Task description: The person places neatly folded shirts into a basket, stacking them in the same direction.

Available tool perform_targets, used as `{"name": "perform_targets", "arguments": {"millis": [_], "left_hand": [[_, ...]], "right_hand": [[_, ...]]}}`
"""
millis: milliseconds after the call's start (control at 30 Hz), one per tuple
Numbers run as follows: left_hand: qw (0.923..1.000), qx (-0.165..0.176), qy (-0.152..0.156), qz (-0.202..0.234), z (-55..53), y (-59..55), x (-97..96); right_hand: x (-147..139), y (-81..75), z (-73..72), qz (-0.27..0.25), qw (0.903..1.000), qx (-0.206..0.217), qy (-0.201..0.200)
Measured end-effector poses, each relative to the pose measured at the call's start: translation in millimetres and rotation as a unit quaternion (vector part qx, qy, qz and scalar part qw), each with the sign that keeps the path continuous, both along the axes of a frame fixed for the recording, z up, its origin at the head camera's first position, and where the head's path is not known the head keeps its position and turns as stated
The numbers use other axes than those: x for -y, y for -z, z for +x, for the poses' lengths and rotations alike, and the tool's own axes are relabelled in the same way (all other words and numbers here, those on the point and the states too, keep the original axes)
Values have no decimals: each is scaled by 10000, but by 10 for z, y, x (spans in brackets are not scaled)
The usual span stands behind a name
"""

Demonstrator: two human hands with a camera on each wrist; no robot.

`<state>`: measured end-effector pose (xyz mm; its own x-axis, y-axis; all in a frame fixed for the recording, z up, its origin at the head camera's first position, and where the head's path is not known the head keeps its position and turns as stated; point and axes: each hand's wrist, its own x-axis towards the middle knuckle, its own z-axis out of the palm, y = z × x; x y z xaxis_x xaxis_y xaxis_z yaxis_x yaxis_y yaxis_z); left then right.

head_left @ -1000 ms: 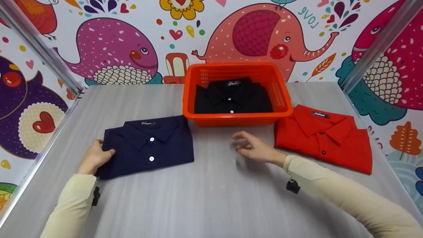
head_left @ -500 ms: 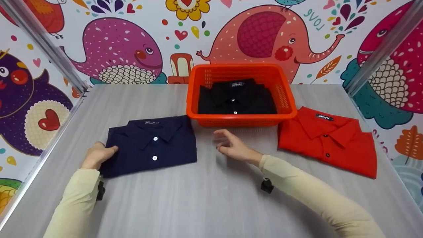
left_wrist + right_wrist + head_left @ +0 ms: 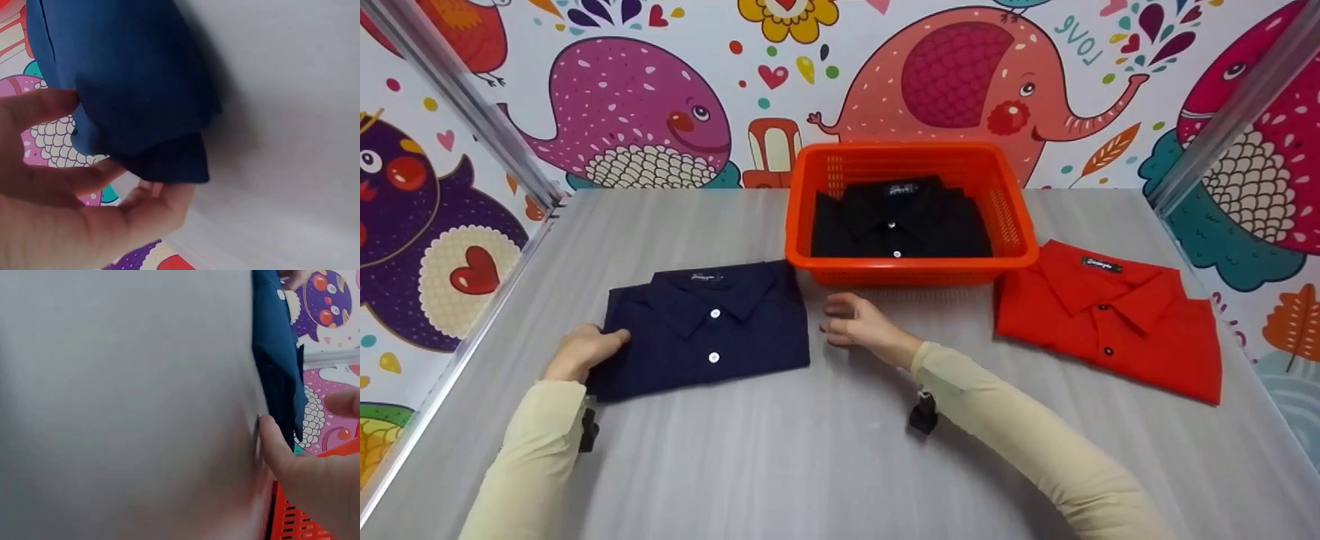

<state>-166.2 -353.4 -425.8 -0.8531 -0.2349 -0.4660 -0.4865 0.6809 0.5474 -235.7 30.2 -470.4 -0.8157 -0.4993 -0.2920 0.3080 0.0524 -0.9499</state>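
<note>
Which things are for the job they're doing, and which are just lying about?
For the job, I think:
navy shirt, gripped by the left hand
right hand, near the shirt's other side
orange basket, probably, holding a black shirt

Just there, it seems:
red shirt, untouched
elephant wall picture

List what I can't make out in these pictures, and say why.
Head: lower part of the black shirt, hidden by the basket.
Head: writing on the label of the red shirt, too small.
Left wrist: some fingertips of the left hand, hidden by the navy shirt.
Right wrist: part of the right hand, cut off by the right edge.
</note>
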Motion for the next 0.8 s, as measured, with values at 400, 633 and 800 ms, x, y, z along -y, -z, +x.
{"name": "perform_targets", "arguments": {"millis": [400, 633, 800], "left_hand": [[9969, 299, -244, 688, 6, 12, 16], [9947, 351, -281, 919, -36, 7, -36], [9963, 278, -265, 769, -48, 4, -67]], "right_hand": [[266, -96, -58, -194, 9920, 1177, 411], [328, -119, -62, -12, 9914, 1240, 425], [386, -122, -51, 41, 9904, 1340, 331]]}}
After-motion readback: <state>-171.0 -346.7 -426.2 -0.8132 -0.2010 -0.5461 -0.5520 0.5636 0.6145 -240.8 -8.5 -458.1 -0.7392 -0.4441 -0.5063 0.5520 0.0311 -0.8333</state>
